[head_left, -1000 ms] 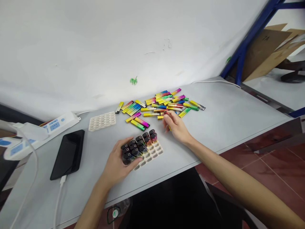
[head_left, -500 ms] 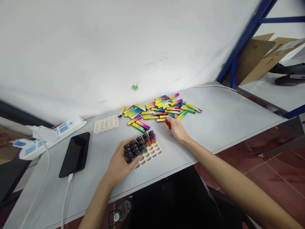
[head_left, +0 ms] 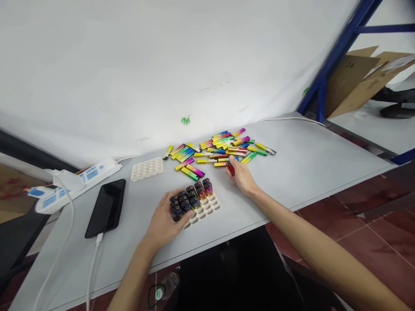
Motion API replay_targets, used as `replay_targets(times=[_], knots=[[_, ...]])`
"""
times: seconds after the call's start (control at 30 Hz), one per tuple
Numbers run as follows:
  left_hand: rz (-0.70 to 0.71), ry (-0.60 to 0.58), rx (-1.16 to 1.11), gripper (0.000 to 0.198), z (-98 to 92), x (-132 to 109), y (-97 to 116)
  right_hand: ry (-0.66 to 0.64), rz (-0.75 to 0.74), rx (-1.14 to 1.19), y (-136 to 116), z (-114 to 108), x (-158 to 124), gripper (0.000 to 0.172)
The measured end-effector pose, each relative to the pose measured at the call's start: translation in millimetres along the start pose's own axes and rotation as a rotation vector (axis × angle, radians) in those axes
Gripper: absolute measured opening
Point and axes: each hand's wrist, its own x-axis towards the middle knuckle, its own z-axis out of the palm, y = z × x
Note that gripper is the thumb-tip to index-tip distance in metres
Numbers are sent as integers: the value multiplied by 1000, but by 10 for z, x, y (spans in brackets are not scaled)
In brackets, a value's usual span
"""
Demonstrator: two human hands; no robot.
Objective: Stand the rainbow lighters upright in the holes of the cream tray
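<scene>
My left hand (head_left: 165, 220) is closed round the left end of a cream tray (head_left: 212, 208) with oval holes, its thumb along the front. Several black-topped lighters (head_left: 185, 204) stand upright in the tray's left and back holes, while holes at the front right show bare. At the near edge of a loose pile of shiny multicoloured lighters (head_left: 222, 151), my right hand (head_left: 241, 176) pinches a red lighter (head_left: 230, 168), partly covered by the fingers.
A second cream tray (head_left: 147, 169) with bare holes lies at the back left. Left of it are a black phone (head_left: 106, 208) on a white cable and a white power strip (head_left: 81, 183). The wall borders the table behind; a blue metal frame (head_left: 320, 97) stands at the right.
The view has shifted slightly. Both hands stay in nearly the same places, the left on the tray and the right on the red lighter beside the pile.
</scene>
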Motion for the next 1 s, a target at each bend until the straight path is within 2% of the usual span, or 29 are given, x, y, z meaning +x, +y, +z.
replay_targets(times=[0.1,0.33,0.43,0.6,0.8,1.0], knots=[[-3,-7,5,56,2,0,-4,43,3,38,11,2,4,57],[0,-6,9,54,0,2,-3,46,-22,28,21,12,-2,55],[17,7,16,53,5,12,0,30,-129,-35,-8,26,-63,52],[40,27,40,52,20,14,-1,28,-328,-243,-97,-2,-336,26],[40,23,33,53,31,12,-16,-32,-380,-222,-285,71,-661,25],[49,-3,-2,54,3,7,10,-143,-491,-445,-266,277,-718,20]])
